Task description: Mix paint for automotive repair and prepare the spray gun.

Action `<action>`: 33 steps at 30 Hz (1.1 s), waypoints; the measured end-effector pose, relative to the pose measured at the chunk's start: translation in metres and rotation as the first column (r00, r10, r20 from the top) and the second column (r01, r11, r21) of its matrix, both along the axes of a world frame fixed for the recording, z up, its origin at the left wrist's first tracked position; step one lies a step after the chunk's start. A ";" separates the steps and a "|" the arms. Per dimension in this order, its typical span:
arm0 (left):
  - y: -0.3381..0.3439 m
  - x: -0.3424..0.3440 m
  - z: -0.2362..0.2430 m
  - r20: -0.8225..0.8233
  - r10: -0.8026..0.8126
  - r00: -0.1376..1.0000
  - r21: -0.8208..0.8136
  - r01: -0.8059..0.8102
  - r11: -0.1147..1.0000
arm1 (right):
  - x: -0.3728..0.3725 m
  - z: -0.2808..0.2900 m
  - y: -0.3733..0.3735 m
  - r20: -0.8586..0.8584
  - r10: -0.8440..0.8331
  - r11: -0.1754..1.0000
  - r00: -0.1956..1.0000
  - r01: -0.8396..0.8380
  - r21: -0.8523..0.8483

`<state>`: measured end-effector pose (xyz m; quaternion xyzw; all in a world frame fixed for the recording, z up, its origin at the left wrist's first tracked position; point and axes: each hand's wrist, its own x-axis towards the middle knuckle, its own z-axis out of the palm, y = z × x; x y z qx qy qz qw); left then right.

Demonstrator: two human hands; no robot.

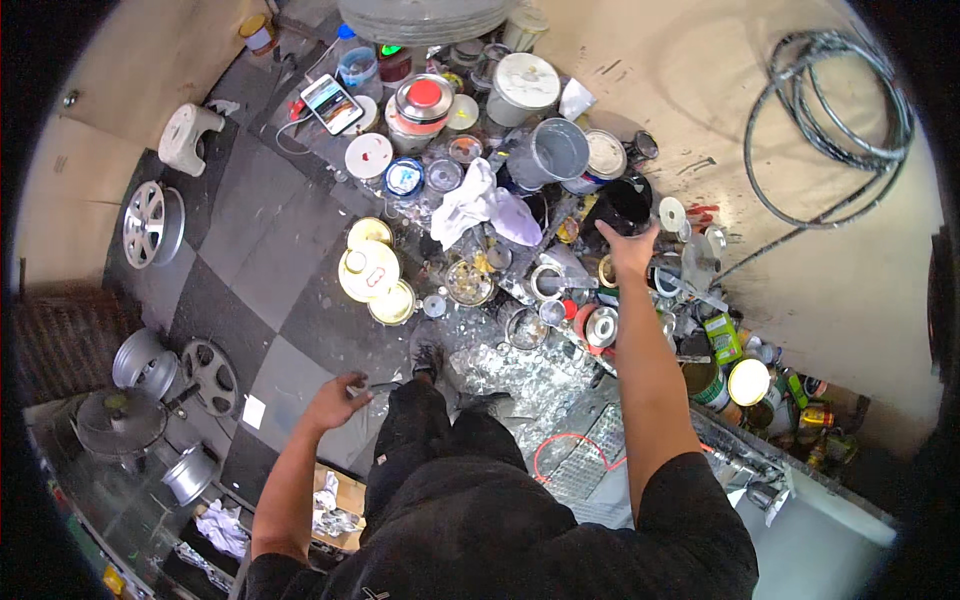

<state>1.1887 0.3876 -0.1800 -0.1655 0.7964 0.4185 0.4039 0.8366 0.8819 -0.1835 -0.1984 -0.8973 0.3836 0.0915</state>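
At the cluttered bench, my right hand (631,250) is closed on the near side of a black round container (624,203), thumb and fingers apart around its wall. Just left of that container is a grey plastic bucket (558,150), with a lidded white can (604,155) behind. A crumpled white cloth (468,205) lies to the left, among stained cups and cans. My left hand (338,402) hangs low beside my leg, fingers stretched out and nothing in them. The nearest things to it are my trouser leg and the checkered floor.
Yellowish cans (369,270) stand left of the bench clutter. A phone (332,104) rests among the pots at the back. Several wheel rims (148,223) and a white stool (188,138) line the left side. A coiled hose (840,120) hangs on the right wall.
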 end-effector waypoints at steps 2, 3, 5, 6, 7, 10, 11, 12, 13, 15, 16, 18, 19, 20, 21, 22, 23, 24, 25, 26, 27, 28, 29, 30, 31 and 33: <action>-0.009 -0.012 -0.015 -0.016 0.028 0.999 -0.022 -0.029 0.999 | -0.007 -0.005 0.005 -0.037 0.067 0.993 0.997 -0.070 -0.092; -0.016 -0.014 -0.025 -0.034 0.012 0.999 -0.042 -0.014 0.999 | -0.009 -0.012 0.006 -0.046 0.095 0.993 0.994 -0.098 -0.070; -0.032 -0.014 -0.053 -0.047 -0.012 0.999 -0.059 0.009 0.998 | -0.009 -0.020 0.003 -0.042 0.170 0.985 0.985 -0.170 -0.006; -0.039 -0.011 -0.069 -0.045 -0.022 0.999 -0.052 0.020 0.998 | -0.007 -0.021 0.001 -0.029 0.215 0.976 0.976 -0.214 0.039; -0.033 -0.030 -0.084 -0.049 -0.064 0.997 -0.019 0.063 0.998 | -0.011 -0.027 0.037 0.006 0.206 0.970 0.978 -0.205 0.131; -0.025 -0.058 -0.121 -0.002 -0.084 0.996 0.059 0.084 0.995 | -0.001 -0.029 0.067 0.243 0.159 0.953 0.957 -0.213 0.215; -0.022 -0.071 -0.138 -0.009 -0.192 0.981 -0.018 0.192 0.981 | 0.004 -0.026 0.079 0.238 0.195 0.947 0.951 -0.246 0.205; -0.024 -0.080 -0.149 -0.004 -0.292 0.956 -0.100 0.290 0.952 | 0.012 -0.026 0.083 0.233 0.239 0.940 0.943 -0.285 0.188; -0.036 -0.072 -0.154 0.036 -0.274 0.961 -0.129 0.277 0.952 | 0.026 -0.008 0.039 0.323 0.236 0.965 0.917 -0.260 0.032; -0.029 -0.094 -0.171 0.012 -0.245 0.969 -0.260 0.240 0.935 | 0.050 0.019 0.037 0.222 0.219 0.976 0.950 -0.216 -0.037; -0.024 -0.105 -0.181 0.020 -0.261 0.965 -0.252 0.257 0.933 | 0.067 0.029 0.040 0.124 0.197 0.977 0.972 -0.185 -0.104; -0.017 -0.126 -0.200 -0.108 -0.196 0.975 -0.339 0.149 0.929 | 0.115 0.054 0.031 0.038 0.154 0.972 0.987 -0.144 -0.187; -0.005 -0.141 -0.208 -0.064 -0.234 0.970 -0.439 0.183 0.880 | 0.149 0.056 0.039 0.041 0.165 0.981 0.985 -0.160 -0.108; 0.013 -0.155 -0.213 -0.022 -0.273 0.962 -0.522 0.222 0.824 | 0.188 0.061 0.050 0.049 0.170 0.985 0.984 -0.170 -0.015; 0.036 -0.167 -0.218 -0.118 -0.376 0.919 -0.576 0.245 0.780 | 0.235 0.067 0.062 0.175 0.160 0.984 0.971 -0.170 0.047; 0.030 -0.170 -0.236 -0.147 -0.433 0.889 -0.613 0.261 0.745 | 0.281 0.068 0.062 0.286 0.161 0.979 0.945 -0.190 0.077; 0.048 -0.180 -0.247 -0.145 -0.482 0.864 -0.602 0.309 0.736 | 0.334 0.074 0.068 0.548 0.068 0.947 0.834 -0.227 0.228; 0.042 -0.187 -0.263 -0.097 -0.410 0.907 -0.566 0.289 0.772 | 0.377 0.070 0.051 0.671 -0.033 0.998 0.741 0.056 -0.013; -0.002 -0.184 -0.286 -0.110 -0.432 0.895 -0.655 0.261 0.709 | 0.409 0.065 0.026 0.664 0.088 0.962 0.742 0.108 -0.249; 0.030 -0.201 -0.293 -0.035 -0.560 0.828 -0.647 0.408 0.644 | 0.438 0.078 0.012 0.823 -0.002 0.974 0.568 0.186 -0.126; 0.035 -0.207 -0.295 -0.080 -0.297 0.952 -0.599 0.193 0.778 | 0.483 0.080 0.013 0.845 0.025 0.982 0.535 0.144 -0.120; 0.032 -0.209 -0.312 -0.118 -0.437 0.892 -0.645 0.265 0.717 | 0.529 0.077 0.013 0.865 0.049 0.988 0.499 0.103 -0.115; 0.004 -0.199 -0.322 -0.230 -0.407 0.884 -0.665 0.163 0.729 | 0.558 0.072 0.011 0.909 0.075 0.985 0.409 0.111 -0.132; 0.014 -0.208 -0.326 -0.110 -0.131 0.985 -0.534 0.052 0.844 | 0.589 0.076 0.013 0.951 0.058 0.985 0.304 0.140 -0.105; 0.002 -0.201 -0.334 -0.069 -0.317 0.946 -0.772 0.151 0.617 | 0.617 0.069 0.018 0.974 0.078 0.962 0.214 0.239 -0.129; 0.066 -0.189 -0.327 -0.057 -0.119 0.991 -0.613 0.060 0.788 | 0.649 0.091 0.023 0.993 0.018 0.947 0.117 0.316 -0.054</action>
